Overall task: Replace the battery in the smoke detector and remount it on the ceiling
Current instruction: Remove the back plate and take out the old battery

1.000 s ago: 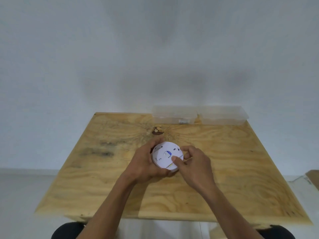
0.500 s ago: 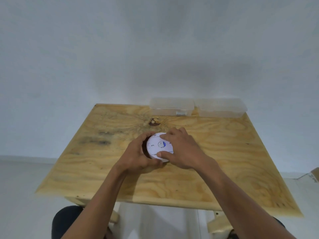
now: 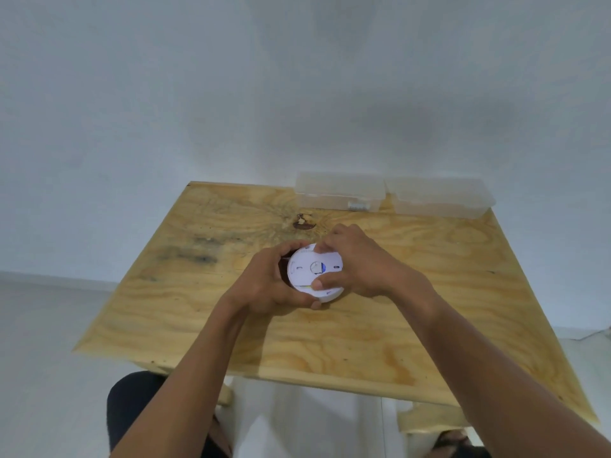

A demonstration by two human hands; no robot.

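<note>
Hidden bits, check these:
Your left hand (image 3: 264, 285) and right hand (image 3: 357, 262) cover the smoke detector (image 3: 305, 271) rim; markings too small to read.

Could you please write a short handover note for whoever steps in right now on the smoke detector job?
Left hand: grips the white smoke detector from its left side and underneath, holding it over the middle of the plywood table.
Right hand: fingers curl over the detector's far edge, thumb presses on its near face.
Two clear plastic boxes sit at the table's far edge; their contents are hard to make out.
Done: the detector is down at the table, in both hands.
Left: whether the battery is already swapped cannot be told; check it, close the unit, then remount it on the ceiling.
</note>
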